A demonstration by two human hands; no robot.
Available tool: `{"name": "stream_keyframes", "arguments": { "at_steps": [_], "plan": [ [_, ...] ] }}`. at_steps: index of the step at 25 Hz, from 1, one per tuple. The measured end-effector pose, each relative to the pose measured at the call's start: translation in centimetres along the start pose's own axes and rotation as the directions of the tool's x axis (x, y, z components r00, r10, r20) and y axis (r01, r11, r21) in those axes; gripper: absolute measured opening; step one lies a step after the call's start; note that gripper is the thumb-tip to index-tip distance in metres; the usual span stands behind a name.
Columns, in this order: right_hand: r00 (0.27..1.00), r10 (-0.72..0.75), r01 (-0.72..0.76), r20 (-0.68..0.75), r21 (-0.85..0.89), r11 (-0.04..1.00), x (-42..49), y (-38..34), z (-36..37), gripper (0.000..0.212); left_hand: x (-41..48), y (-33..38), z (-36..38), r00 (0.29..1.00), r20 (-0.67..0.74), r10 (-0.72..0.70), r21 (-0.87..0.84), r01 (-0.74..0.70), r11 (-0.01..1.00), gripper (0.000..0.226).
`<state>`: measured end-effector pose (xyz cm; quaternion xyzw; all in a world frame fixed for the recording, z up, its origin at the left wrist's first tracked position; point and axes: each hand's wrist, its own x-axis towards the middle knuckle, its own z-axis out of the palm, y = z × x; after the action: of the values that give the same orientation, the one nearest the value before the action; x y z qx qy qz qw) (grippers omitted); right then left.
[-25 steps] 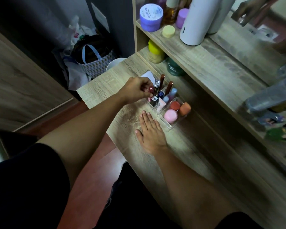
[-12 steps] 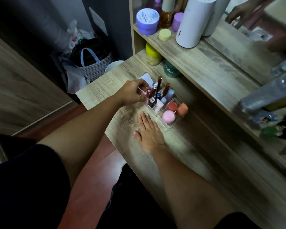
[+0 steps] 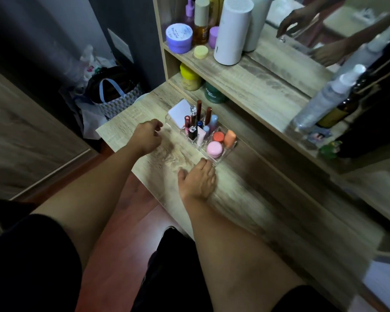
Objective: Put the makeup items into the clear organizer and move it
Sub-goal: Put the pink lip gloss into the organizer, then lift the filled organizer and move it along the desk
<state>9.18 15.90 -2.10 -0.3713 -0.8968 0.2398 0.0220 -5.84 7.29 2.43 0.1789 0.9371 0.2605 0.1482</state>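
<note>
The clear organizer (image 3: 233, 145) stands on the wooden desk (image 3: 245, 194), under the shelf. Several lip tubes (image 3: 198, 115) and small bottles stand upright in its rear slots, among them a red-capped tube (image 3: 187, 121). A white compact (image 3: 180, 112) leans at its far left. A pink round case (image 3: 214, 149), a red round case (image 3: 218, 137) and an orange sponge (image 3: 229, 138) fill the front compartments. My left hand (image 3: 147, 138) hovers left of the organizer, fingers curled, holding nothing. My right hand (image 3: 197, 180) lies flat on the desk, fingertips at the organizer's near corner.
The shelf above carries a purple jar (image 3: 179, 38), an amber bottle (image 3: 200, 21), a yellow puff (image 3: 200, 52) and a tall white cylinder (image 3: 231, 30). A yellow jar (image 3: 189, 77) and a green jar (image 3: 213, 93) sit below. Spray bottles (image 3: 324, 102) stand right. A bag (image 3: 116, 95) lies on the floor left.
My left hand let go of the red-capped tube, which now stands in the organizer, and drew back to the left. My right hand slid forward to the organizer's corner.
</note>
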Motion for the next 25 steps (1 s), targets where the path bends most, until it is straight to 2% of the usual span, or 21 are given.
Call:
{"name": "stream_keyframes", "arguments": {
  "at_steps": [2,7,12,15,19,21,25],
  "plan": [
    [0.993,0.112,-0.110,-0.029,0.059,0.992,0.1,0.3,-0.3,0.077,0.2,-0.4,0.0,1.000,0.005,-0.007,0.018,0.007,1.000,0.044],
    [0.967,0.247,-0.238,-0.054,0.140,0.961,1.9,1.1,-0.8,0.103,2.4,-0.8,0.2,0.994,0.104,-0.029,0.035,0.026,0.999,0.065],
    [0.950,0.311,-0.294,-0.031,0.249,0.923,4.1,1.4,-0.9,0.117,5.3,-1.0,0.5,0.968,0.234,-0.090,-0.036,0.102,0.994,0.074],
    [0.934,0.355,-0.326,-0.043,0.300,0.896,4.8,1.6,-0.5,0.120,6.1,-1.0,0.8,0.956,0.287,-0.052,-0.107,0.086,0.991,0.072],
    [0.939,0.343,-0.313,0.005,0.421,0.852,4.8,2.0,0.3,0.116,7.5,-1.4,1.6,0.958,0.286,-0.016,-0.227,0.084,0.970,0.077],
    [0.942,0.335,-0.294,-0.004,0.470,0.832,4.7,2.1,0.4,0.110,8.1,-1.7,1.9,0.957,0.290,-0.009,-0.279,0.094,0.956,0.069],
    [0.937,0.340,-0.273,-0.078,0.441,0.855,5.2,2.4,0.1,0.086,9.0,-2.1,2.6,0.948,0.318,-0.002,-0.412,0.140,0.900,0.058]
  ]
}}
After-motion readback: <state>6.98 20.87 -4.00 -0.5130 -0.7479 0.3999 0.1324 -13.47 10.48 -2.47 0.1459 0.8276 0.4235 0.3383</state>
